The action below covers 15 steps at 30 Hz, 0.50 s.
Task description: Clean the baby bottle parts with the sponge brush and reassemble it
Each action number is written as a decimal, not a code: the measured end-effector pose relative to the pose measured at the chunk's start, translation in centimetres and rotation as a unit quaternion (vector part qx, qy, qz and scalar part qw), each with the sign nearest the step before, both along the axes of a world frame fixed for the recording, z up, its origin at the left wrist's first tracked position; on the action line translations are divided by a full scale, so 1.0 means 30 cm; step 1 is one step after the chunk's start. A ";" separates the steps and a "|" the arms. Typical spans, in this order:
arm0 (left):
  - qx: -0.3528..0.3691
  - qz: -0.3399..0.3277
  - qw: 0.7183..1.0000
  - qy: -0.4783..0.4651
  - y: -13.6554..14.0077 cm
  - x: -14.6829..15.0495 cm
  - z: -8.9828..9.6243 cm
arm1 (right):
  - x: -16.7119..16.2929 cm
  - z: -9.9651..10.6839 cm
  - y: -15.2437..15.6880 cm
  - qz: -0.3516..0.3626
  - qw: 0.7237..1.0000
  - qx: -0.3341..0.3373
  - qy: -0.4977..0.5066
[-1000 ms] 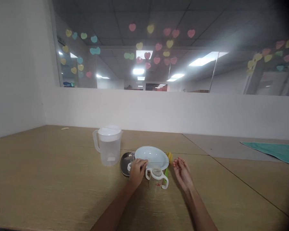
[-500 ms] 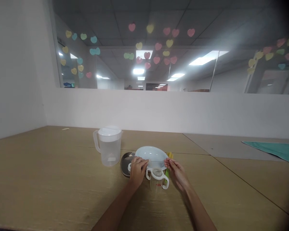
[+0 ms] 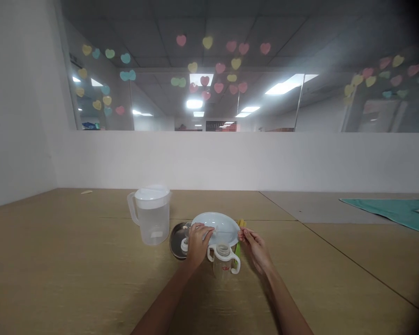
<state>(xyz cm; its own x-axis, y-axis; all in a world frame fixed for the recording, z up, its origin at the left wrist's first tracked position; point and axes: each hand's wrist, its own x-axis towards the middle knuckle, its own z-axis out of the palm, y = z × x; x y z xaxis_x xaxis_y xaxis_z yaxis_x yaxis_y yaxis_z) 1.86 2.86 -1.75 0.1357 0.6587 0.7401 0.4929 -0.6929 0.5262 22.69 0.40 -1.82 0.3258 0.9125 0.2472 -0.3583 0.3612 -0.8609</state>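
Observation:
My left hand (image 3: 198, 242) is closed in a pinch over the near left side of a pale blue oval bowl (image 3: 212, 217). From its fingertips a thin, pale rod or tube (image 3: 226, 231) stretches across to my right hand (image 3: 254, 246), whose fingers pinch the other end. Its exact kind is too small to make out. Just below, a clear baby bottle (image 3: 222, 267) stands upright and uncapped, with a white two-handled collar. Left of my left hand lies a metal dish (image 3: 176, 242) holding a white bottle cap part (image 3: 185, 245), partly hidden by that hand.
A lidded clear plastic jug (image 3: 153, 216) stands at the left. Yellow and green sticks or handles (image 3: 238, 251) lie partly hidden behind my right hand. Farther right is a teal cloth (image 3: 394, 211). A white wall (image 3: 195, 160) with a window above closes off the table's back.
The view has shifted slightly, so the things on the table appear a little farther left. Both hands keep their pinch on the thin rod or tube, almost unmoved.

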 end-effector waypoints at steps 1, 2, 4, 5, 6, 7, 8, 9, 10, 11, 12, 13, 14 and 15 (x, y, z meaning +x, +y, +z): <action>0.002 -0.006 1.000 0.001 0.003 0.006 0.002 | 0.004 -0.004 0.004 -0.014 1.000 0.003 0.002; 0.003 -0.012 1.000 0.003 0.006 0.011 0.003 | 0.008 -0.008 0.008 -0.025 1.000 0.006 0.003; 0.005 -0.023 1.000 0.010 0.012 0.019 0.000 | 0.013 -0.012 0.009 -0.039 0.999 0.010 0.004; 0.005 -0.027 1.000 0.012 0.014 0.019 -0.004 | 0.013 -0.013 0.007 -0.039 0.999 0.012 0.002; 0.004 -0.030 0.999 0.013 0.015 0.018 -0.010 | 0.012 -0.013 0.004 -0.036 0.999 0.012 0.000; 0.003 -0.031 0.999 0.014 0.016 0.015 -0.017 | 0.009 -0.012 0.000 -0.031 0.999 0.011 -0.003; 0.002 -0.032 0.999 0.014 0.016 0.010 -0.026 | 0.004 -0.010 -0.004 -0.024 1.000 0.009 -0.007; 0.000 -0.032 0.999 0.014 0.015 0.005 -0.034 | -0.001 -0.007 -0.009 -0.015 1.000 0.006 -0.010; 0.000 -0.031 0.999 0.013 0.013 -0.001 -0.042 | -0.006 -0.004 -0.013 -0.005 1.000 0.003 -0.013; -0.001 -0.030 0.999 0.011 0.010 -0.007 -0.049 | -0.010 0.000 -0.017 0.004 1.000 -0.001 -0.014; -0.001 -0.027 1.000 0.007 0.007 -0.011 -0.054 | -0.013 0.003 -0.020 0.012 1.000 -0.005 -0.015; -0.001 -0.023 1.000 0.002 0.004 -0.014 -0.057 | -0.016 0.007 -0.023 0.020 1.000 -0.007 -0.015; -0.002 -0.020 1.000 -0.005 0.000 -0.015 -0.059 | -0.016 0.011 -0.025 0.025 1.000 -0.010 -0.013; -0.002 -0.016 1.000 -0.013 -0.004 -0.015 -0.060 | -0.016 0.014 -0.027 0.030 0.999 -0.011 -0.011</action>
